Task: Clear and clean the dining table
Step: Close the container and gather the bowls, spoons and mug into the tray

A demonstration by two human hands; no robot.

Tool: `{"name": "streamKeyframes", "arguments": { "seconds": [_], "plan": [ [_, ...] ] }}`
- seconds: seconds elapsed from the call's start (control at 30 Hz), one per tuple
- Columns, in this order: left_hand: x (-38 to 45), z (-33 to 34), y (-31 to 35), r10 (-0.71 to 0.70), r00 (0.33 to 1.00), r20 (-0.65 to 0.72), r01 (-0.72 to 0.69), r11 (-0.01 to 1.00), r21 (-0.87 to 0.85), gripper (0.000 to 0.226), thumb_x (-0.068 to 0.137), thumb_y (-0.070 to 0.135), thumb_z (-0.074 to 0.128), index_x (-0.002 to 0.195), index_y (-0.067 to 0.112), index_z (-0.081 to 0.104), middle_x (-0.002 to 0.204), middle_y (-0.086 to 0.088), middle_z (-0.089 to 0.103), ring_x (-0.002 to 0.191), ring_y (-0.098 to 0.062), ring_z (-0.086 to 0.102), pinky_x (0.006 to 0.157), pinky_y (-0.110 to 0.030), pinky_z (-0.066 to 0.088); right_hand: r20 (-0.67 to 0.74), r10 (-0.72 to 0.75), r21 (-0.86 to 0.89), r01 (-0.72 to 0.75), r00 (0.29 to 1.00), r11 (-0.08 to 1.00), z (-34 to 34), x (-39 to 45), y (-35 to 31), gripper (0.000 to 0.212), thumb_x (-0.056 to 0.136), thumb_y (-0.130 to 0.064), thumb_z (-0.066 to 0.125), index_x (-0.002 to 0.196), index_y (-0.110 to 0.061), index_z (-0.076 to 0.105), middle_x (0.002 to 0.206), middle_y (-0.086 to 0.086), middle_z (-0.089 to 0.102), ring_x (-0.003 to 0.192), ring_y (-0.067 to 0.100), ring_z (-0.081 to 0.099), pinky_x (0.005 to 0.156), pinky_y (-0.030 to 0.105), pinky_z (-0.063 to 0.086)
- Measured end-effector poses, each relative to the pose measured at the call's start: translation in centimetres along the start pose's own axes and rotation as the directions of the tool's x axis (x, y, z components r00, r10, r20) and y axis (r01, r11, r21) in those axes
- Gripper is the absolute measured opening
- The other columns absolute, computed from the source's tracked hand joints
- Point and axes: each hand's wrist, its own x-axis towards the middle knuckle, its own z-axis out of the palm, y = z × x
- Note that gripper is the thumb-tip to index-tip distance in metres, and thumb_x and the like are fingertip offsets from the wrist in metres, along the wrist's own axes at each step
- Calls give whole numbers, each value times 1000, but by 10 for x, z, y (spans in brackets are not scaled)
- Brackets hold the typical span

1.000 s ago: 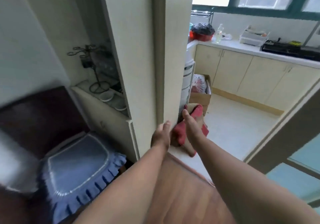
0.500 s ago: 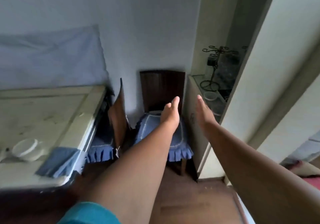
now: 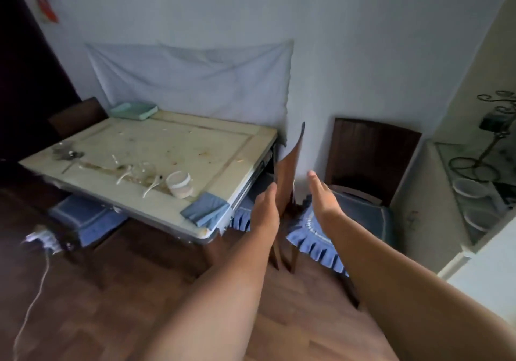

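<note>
Head view: I hold left hand (image 3: 265, 212) and right hand (image 3: 324, 198) with fingers straight, empty. On the tabletop (image 3: 245, 159) the small cup (image 3: 180, 183) looks light; grasp around its wall.

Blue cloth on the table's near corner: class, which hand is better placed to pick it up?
Probably left. The left hand hangs open just right of the cloth, while the right hand is farther off, over the chair cushion.

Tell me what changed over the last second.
The view swung left from the kitchen doorway to the cream dining table. The right hand let go of a red cloth. Both it and the left hand stay outstretched, now open and holding nothing.
</note>
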Motion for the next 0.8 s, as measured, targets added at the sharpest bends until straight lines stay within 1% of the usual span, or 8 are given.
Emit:
{"name": "streamKeyframes", "arguments": {
  "seconds": [0.1, 0.2, 0.27, 0.33, 0.43, 0.5, 0.6, 0.8],
  "plan": [
    [16, -40, -1, 11, 997, -77, -12, 1000, -8, 57, 96, 56, 40, 138, 19, 50, 145, -3, 48, 133, -24, 44, 114, -39, 28, 39, -36, -24, 37, 999, 999, 40, 1, -6, 67, 95, -65, 34, 143, -19, 47, 144, 3, 50, 133, 24, 44, 108, 34, 29],
    [36, -85, -1, 15, 991, -132, -17, 1000, -18, 55, 99, 52, 38, 139, 16, 48, 142, -5, 49, 131, -25, 44, 105, -34, 31, 97, -50, -67, 56, 994, 996, 89, 1, -17, 67, 97, -64, 31, 143, -18, 46, 141, 4, 51, 131, 26, 46, 100, 32, 31],
    [42, -98, 0, 39, 989, -140, -41, 999, -8, 53, 100, 49, 38, 140, 16, 48, 143, -3, 48, 132, -24, 43, 101, -31, 30, 116, -48, -76, 57, 992, 995, 102, 4, -20, 69, 97, -64, 30, 146, -16, 42, 144, 7, 49, 133, 27, 44, 103, 35, 31],
    [53, -127, 0, 56, 985, -162, -58, 998, -7, 53, 99, 49, 40, 140, 17, 49, 145, -3, 47, 134, -22, 42, 105, -31, 29, 156, -55, -80, 68, 986, 995, 133, 5, -28, 73, 96, -66, 29, 148, -16, 39, 148, 8, 46, 136, 27, 42, 108, 39, 30],
    [71, -175, 5, 12, 981, -192, -25, 998, -63, 53, 96, 53, 44, 135, 19, 54, 141, -3, 51, 131, -24, 45, 113, -40, 31, 192, -62, -110, 84, 979, 990, 186, 7, -45, 71, 97, -65, 28, 148, -16, 38, 149, 9, 43, 136, 29, 40, 104, 39, 30],
    [86, -207, 7, 1, 975, -223, -17, 998, -68, 52, 95, 54, 45, 133, 20, 56, 137, -5, 54, 127, -24, 48, 110, -40, 34, 223, -74, -100, 98, 972, 990, 221, 7, -55, 72, 96, -65, 28, 147, -15, 39, 148, 10, 45, 135, 29, 42, 104, 40, 31],
    [104, -252, 10, 25, 970, -242, -37, 998, -46, 52, 97, 52, 43, 132, 16, 56, 128, -5, 57, 118, -22, 51, 99, -32, 37, 248, -85, -94, 112, 965, 989, 274, 7, -63, 70, 97, -63, 29, 144, -13, 42, 146, 12, 47, 133, 30, 44, 107, 41, 31],
    [133, -318, 8, 31, 962, -273, -28, 1000, 13, 54, 99, 53, 37, 135, 17, 55, 139, -6, 54, 129, -25, 48, 111, -40, 34, 286, -83, -90, 113, 955, 990, 352, 7, -73, 66, 99, -60, 31, 140, -11, 46, 141, 16, 51, 127, 33, 48, 105, 41, 34]
  ]
}}
